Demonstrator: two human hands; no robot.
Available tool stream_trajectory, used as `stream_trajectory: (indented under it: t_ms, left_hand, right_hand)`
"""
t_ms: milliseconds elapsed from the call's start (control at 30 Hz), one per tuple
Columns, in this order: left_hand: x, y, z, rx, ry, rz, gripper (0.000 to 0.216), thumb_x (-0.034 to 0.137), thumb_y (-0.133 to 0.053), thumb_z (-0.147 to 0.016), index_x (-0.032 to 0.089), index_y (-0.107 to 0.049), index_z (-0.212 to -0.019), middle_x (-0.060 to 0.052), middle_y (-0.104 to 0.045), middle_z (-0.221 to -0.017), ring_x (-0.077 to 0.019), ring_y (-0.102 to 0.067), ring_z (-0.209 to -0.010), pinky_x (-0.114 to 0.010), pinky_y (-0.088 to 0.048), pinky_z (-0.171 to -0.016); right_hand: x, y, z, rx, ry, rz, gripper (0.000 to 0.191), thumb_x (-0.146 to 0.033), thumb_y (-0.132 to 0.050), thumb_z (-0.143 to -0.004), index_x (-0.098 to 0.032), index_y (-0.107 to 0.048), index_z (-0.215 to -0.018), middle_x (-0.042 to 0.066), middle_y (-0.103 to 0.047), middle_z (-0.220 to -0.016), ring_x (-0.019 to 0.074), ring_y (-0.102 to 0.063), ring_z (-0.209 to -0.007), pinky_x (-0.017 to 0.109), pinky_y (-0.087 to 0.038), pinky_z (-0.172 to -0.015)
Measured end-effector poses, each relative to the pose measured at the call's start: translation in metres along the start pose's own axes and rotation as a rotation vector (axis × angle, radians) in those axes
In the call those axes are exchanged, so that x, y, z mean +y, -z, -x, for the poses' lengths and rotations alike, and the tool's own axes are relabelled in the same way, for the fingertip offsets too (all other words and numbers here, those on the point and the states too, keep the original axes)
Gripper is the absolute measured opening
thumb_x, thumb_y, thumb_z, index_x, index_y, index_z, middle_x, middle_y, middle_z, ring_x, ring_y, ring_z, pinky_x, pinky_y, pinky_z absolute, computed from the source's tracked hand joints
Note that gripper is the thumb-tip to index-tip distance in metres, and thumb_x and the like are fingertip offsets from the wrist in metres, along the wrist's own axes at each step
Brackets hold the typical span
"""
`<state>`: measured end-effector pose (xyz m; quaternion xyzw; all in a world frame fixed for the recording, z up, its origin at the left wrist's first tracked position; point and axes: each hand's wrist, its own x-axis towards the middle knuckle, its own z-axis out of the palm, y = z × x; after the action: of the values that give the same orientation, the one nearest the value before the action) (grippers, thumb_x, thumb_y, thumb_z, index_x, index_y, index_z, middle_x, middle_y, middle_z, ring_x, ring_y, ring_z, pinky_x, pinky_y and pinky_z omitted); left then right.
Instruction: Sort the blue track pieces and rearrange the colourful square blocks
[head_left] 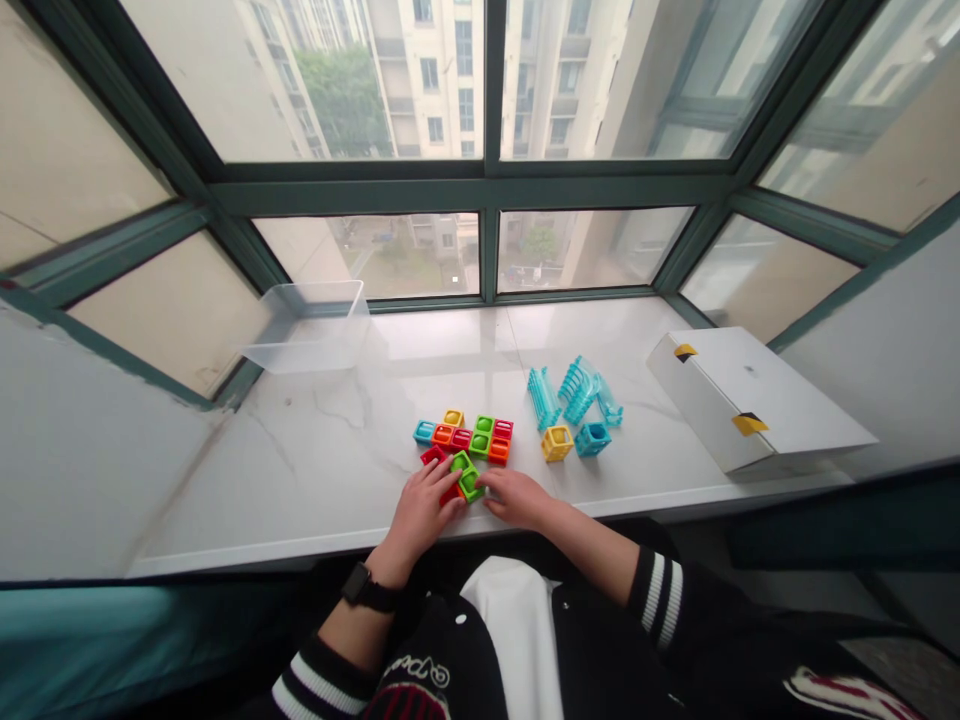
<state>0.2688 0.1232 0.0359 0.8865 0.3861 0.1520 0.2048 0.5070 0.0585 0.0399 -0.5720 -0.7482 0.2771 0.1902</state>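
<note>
Near the sill's front edge, my left hand (pixel 427 502) lies over a small group of joined toy blocks, its fingers wrapped on a red block (pixel 433 455) and an orange block (pixel 452 494). Attached at their right is a pair of green blocks (pixel 467 476) with round green domes. My right hand (pixel 516 497) has its curled fingers pressed on the right side of the green blocks. The left fingers partly cover the red and orange blocks. Just beyond the hands sits another joined group of blue, yellow, orange, red and green blocks (pixel 481 437).
To the right stand a yellow cube block (pixel 557 443) and a teal cube block (pixel 593 439), with clear blue track pieces (pixel 577 390) behind them. A clear plastic bin (pixel 311 330) is at the back left. A white box (pixel 757 400) lies at the right of the marble sill (pixel 300 490).
</note>
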Motion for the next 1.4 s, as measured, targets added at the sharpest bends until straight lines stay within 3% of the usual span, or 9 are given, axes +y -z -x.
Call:
stream_trajectory:
  t_ms: [167, 300, 467, 600, 767, 867, 1033, 1400]
  left_hand:
    - [0.003, 0.002, 0.0, -0.005, -0.011, -0.031, 0.049, 0.034, -0.07, -0.094, 0.035, -0.066, -0.143, -0.003, -0.055, -0.159, -0.0359, -0.046, -0.15, -0.058, -0.042, -0.121]
    - [0.003, 0.001, 0.001, -0.02, -0.011, -0.058, 0.05, 0.034, -0.069, -0.094, 0.035, -0.065, -0.144, -0.004, -0.054, -0.16, -0.0368, -0.044, -0.151, -0.06, -0.042, -0.12]
    - [0.011, 0.007, -0.001, 0.044, 0.001, -0.011, 0.053, 0.033, -0.067, -0.095, 0.03, -0.061, -0.147, -0.008, -0.051, -0.162, -0.0379, -0.041, -0.153, -0.066, -0.033, -0.124]
    - [0.036, 0.018, -0.005, 0.186, -0.011, 0.223, 0.052, 0.04, -0.063, -0.099, 0.029, -0.055, -0.149, -0.01, -0.053, -0.159, -0.0325, -0.045, -0.15, -0.058, -0.035, -0.126]
    - [0.069, 0.019, -0.011, 0.147, 0.102, 0.675, 0.064, 0.048, -0.07, -0.095, 0.028, -0.048, -0.152, -0.013, -0.055, -0.154, -0.0302, -0.063, -0.13, -0.049, -0.052, -0.112]
    - [0.079, 0.014, -0.012, 0.128, 0.163, 0.842, 0.067, 0.048, -0.074, -0.092, 0.026, -0.048, -0.149, -0.015, -0.057, -0.151, -0.0297, -0.067, -0.123, -0.049, -0.056, -0.107]
    - [0.084, 0.01, -0.013, 0.108, 0.213, 1.01, 0.064, 0.043, -0.075, -0.091, 0.025, -0.049, -0.146, -0.013, -0.068, -0.133, -0.029, -0.071, -0.118, -0.048, -0.057, -0.106]
    - [0.083, -0.002, -0.017, 0.092, 0.296, 1.223, 0.059, 0.044, -0.077, -0.088, 0.024, -0.052, -0.138, -0.012, -0.07, -0.131, -0.0293, -0.068, -0.125, -0.049, -0.054, -0.11]
  right_hand:
    - [0.007, 0.01, 0.014, 0.071, -0.031, -0.057, 0.019, -0.014, -0.07, -0.085, -0.023, -0.071, -0.101, 0.004, -0.076, -0.101, 0.0228, -0.072, -0.094, 0.032, -0.054, -0.085]
    - [0.015, 0.022, 0.032, 0.155, -0.003, -0.193, 0.015, -0.016, -0.068, -0.087, -0.024, -0.07, -0.099, 0.002, -0.076, -0.099, 0.0191, -0.071, -0.089, 0.03, -0.056, -0.082]
    - [0.017, 0.042, 0.051, 0.328, 0.018, -0.303, 0.019, -0.022, -0.065, -0.093, -0.023, -0.07, -0.111, 0.005, -0.076, -0.106, 0.0196, -0.073, -0.093, 0.034, -0.061, -0.084]
    - [0.005, 0.053, 0.058, 0.42, 0.048, -0.332, 0.031, -0.023, -0.063, -0.094, -0.023, -0.066, -0.125, 0.009, -0.075, -0.118, 0.0207, -0.074, -0.099, 0.036, -0.063, -0.086]
    - [-0.016, 0.054, 0.057, 0.401, 0.135, -0.259, 0.039, -0.022, -0.063, -0.094, -0.024, -0.062, -0.133, 0.01, -0.073, -0.124, 0.023, -0.072, -0.106, 0.039, -0.063, -0.089]
    - [-0.023, 0.051, 0.055, 0.383, 0.173, -0.221, 0.042, -0.022, -0.063, -0.095, -0.026, -0.061, -0.137, 0.01, -0.072, -0.129, 0.0249, -0.07, -0.115, 0.042, -0.062, -0.096]
    - [-0.025, 0.049, 0.057, 0.36, 0.188, -0.205, 0.048, -0.02, -0.065, -0.095, -0.029, -0.06, -0.142, 0.009, -0.069, -0.136, 0.0258, -0.065, -0.127, 0.046, -0.055, -0.11]
    - [-0.027, 0.049, 0.057, 0.328, 0.191, -0.119, 0.068, -0.021, -0.064, -0.096, -0.034, -0.045, -0.16, 0.011, -0.061, -0.142, 0.0272, -0.063, -0.127, 0.046, -0.056, -0.108]
